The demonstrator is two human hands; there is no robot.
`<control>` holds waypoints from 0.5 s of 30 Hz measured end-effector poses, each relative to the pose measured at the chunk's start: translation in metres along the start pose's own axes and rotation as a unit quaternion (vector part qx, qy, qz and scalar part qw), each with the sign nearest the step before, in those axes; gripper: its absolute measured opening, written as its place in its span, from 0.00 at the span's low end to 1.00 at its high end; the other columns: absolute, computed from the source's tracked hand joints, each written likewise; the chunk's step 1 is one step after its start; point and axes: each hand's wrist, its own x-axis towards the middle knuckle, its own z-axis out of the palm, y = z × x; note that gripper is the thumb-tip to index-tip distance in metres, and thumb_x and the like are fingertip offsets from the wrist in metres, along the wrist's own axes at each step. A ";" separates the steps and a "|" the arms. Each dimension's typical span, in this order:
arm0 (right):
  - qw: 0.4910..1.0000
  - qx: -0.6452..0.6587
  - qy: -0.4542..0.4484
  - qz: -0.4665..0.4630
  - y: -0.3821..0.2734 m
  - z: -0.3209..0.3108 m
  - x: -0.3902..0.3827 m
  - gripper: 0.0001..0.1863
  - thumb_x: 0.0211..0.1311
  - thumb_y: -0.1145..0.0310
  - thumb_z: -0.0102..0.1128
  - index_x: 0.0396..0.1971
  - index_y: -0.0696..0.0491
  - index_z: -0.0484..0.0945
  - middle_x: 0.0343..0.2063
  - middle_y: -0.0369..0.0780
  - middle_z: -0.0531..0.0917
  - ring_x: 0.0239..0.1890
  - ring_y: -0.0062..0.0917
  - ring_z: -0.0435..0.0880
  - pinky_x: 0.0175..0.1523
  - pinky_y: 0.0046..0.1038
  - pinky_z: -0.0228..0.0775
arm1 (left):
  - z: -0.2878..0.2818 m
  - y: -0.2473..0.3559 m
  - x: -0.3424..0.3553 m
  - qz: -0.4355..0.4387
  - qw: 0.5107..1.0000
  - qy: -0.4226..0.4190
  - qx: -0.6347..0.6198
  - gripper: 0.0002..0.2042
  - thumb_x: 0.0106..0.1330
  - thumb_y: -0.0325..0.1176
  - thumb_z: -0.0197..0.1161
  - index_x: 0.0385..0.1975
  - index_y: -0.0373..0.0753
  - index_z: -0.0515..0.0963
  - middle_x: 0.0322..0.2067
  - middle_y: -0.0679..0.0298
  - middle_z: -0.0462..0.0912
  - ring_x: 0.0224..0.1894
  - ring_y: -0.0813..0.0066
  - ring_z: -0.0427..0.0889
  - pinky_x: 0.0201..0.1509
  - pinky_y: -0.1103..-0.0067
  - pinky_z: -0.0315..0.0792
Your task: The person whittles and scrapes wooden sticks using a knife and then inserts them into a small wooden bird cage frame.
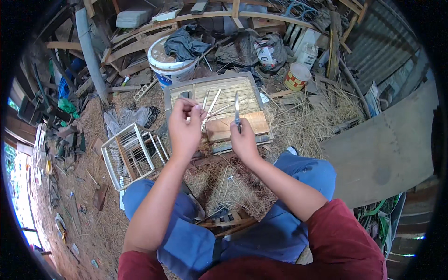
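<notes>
Straw-strewn shed floor, white bucket [170, 65] stuffed with dark cloth [185, 44].

A thin pale bamboo sliver [215, 117] lies slantwise between both hands — beside it, a narrow knife [237, 111], blade upright.

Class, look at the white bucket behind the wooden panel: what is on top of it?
A crumpled dark sheet lies over the white bucket, covering most of its opening. Whatever is inside the bucket cannot be seen.
</notes>
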 end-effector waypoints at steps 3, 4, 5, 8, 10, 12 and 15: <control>0.969 0.180 0.025 0.165 0.004 -0.002 0.017 0.16 0.77 0.59 0.56 0.44 0.60 0.74 0.23 0.37 0.76 0.20 0.25 0.73 0.28 0.32 0.67 | -0.005 0.003 0.005 -0.043 0.988 0.055 -0.136 0.04 0.78 0.24 0.57 0.46 0.32 0.71 0.40 0.60 0.78 0.43 0.74 0.83 0.55 0.73 0.86; 0.968 0.185 0.022 0.165 -0.007 0.000 0.016 0.16 0.77 0.59 0.56 0.44 0.60 0.74 0.23 0.37 0.76 0.20 0.25 0.73 0.28 0.32 0.67 | -0.013 0.003 0.005 -0.041 0.989 0.056 -0.131 0.04 0.78 0.24 0.57 0.46 0.32 0.71 0.40 0.60 0.78 0.43 0.74 0.83 0.55 0.73 0.86; 0.947 0.240 0.005 0.212 -0.023 -0.003 0.014 0.15 0.77 0.59 0.56 0.42 0.58 0.73 0.22 0.35 0.74 0.18 0.22 0.70 0.25 0.30 0.64 | -0.016 0.003 0.006 -0.051 0.984 0.073 -0.153 0.04 0.78 0.24 0.57 0.46 0.32 0.71 0.40 0.59 0.78 0.43 0.73 0.83 0.56 0.72 0.86; 0.908 0.332 -0.017 0.255 -0.042 -0.007 0.014 0.13 0.77 0.59 0.56 0.40 0.54 0.70 0.20 0.32 0.69 0.14 0.18 0.65 0.19 0.26 0.59 | -0.022 0.009 0.009 -0.078 0.974 0.095 -0.190 0.03 0.77 0.22 0.56 0.45 0.32 0.70 0.39 0.59 0.77 0.41 0.73 0.84 0.57 0.69 0.86; 0.894 0.369 -0.025 0.252 -0.049 -0.007 0.016 0.13 0.77 0.59 0.57 0.39 0.52 0.68 0.19 0.30 0.68 0.13 0.16 0.63 0.17 0.24 0.57 | -0.025 0.011 0.009 -0.100 0.964 0.107 -0.222 0.03 0.77 0.21 0.56 0.45 0.32 0.70 0.40 0.58 0.78 0.41 0.72 0.84 0.57 0.69 0.86; 0.891 0.386 -0.022 0.238 -0.055 -0.006 0.018 0.12 0.78 0.60 0.57 0.39 0.52 0.68 0.19 0.31 0.68 0.13 0.16 0.62 0.18 0.25 0.56 | -0.033 0.006 0.009 -0.119 0.958 0.113 -0.235 0.05 0.76 0.22 0.57 0.46 0.32 0.70 0.40 0.57 0.79 0.41 0.71 0.84 0.57 0.69 0.86; 0.903 0.373 -0.006 0.214 -0.058 -0.004 0.025 0.12 0.78 0.61 0.57 0.39 0.52 0.68 0.20 0.30 0.69 0.14 0.15 0.62 0.18 0.24 0.56 | -0.044 0.006 0.009 -0.137 0.948 0.151 -0.244 0.12 0.75 0.24 0.61 0.51 0.32 0.67 0.41 0.56 0.79 0.40 0.70 0.83 0.54 0.70 0.86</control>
